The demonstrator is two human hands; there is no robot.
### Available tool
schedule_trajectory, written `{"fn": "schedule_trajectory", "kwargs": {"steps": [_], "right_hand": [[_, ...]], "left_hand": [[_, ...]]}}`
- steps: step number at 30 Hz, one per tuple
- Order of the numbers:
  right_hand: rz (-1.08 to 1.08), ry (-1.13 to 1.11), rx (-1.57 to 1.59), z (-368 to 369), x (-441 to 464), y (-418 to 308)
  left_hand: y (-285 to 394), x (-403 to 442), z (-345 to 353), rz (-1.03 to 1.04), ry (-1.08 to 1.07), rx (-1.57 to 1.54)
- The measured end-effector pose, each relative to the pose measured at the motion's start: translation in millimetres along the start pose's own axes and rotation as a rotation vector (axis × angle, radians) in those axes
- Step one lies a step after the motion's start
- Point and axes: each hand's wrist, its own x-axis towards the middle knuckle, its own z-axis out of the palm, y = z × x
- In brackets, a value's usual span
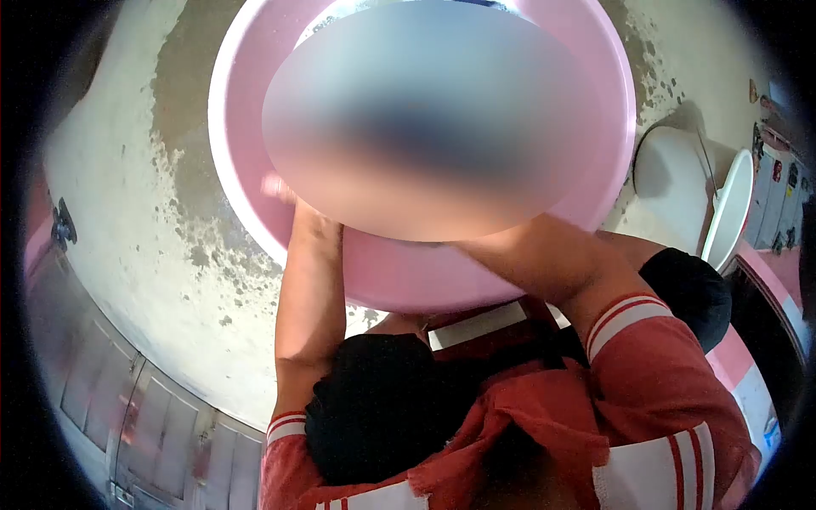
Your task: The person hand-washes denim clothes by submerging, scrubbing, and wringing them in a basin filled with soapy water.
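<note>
A large pink basin (421,276) stands in front of me, between my knees. Both my forearms reach into it. A wide blurred patch covers most of its inside, where pale blue-grey and dark blue tones show but no shapes. At the patch's left edge, a smeared bit of my left hand (278,187) shows against the basin wall; its other fingers are hidden. My right forearm (552,259) crosses the near rim toward the middle, and the hand at its end is lost in the blur. What either hand touches cannot be made out.
The pale floor (110,212) has wet dark patches around the basin. At the right lie a white rounded container (676,166) and a white oval-rimmed vessel (733,208). A grey panelled door (161,425) is at lower left. My dark-clad knees flank the basin's near side.
</note>
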Motion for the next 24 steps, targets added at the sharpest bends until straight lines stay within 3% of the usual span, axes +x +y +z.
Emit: {"fn": "schedule_trajectory", "kwargs": {"steps": [4,5,6,8,9,10,12,13,14,16,17,19,20,23,24], "right_hand": [[0.16,0.285,-0.007,11,29,36],[0.274,0.207,0.091,10,38,56],[0.285,0.212,0.085,8,34,51],[0.14,0.269,0.087,12,22,30],[0.087,0.269,0.057,20,12,14],[-0.03,0.15,0.15,11,-7,-2],[-0.02,0.243,0.188,8,2,11],[0.015,0.288,0.14,3,15,32],[0.008,0.333,-0.058,-8,28,54],[0.292,0.227,0.045,-33,46,101],[0.338,0.026,0.143,-52,43,111],[0.062,-0.123,0.002,-55,22,149],[0.148,-0.381,-0.171,-80,10,136],[0.289,-0.335,0.031,-69,-2,155],[0.274,-0.035,0.316,-50,2,157]], "left_hand": [[-33,11,74,0.13,1.018,0.549],[-36,15,84,0.062,1.069,0.479],[-31,9,71,0.051,1.063,0.474],[-13,-3,34,0.036,0.541,0.381],[-11,7,32,-0.105,-0.191,0.245],[-5,1,30,-0.107,-0.188,0.243],[3,-7,46,0.114,0.717,0.67],[0,-6,62,0.034,0.745,0.932],[-17,25,134,-0.11,1.058,0.485],[-5,17,138,-0.087,0.931,0.38],[1,14,143,-0.038,0.877,0.477],[13,7,138,-0.056,0.903,0.595],[16,6,123,-0.043,0.952,0.703],[11,9,93,-0.04,1.074,0.643],[2,15,95,-0.028,1.103,0.597]]}}
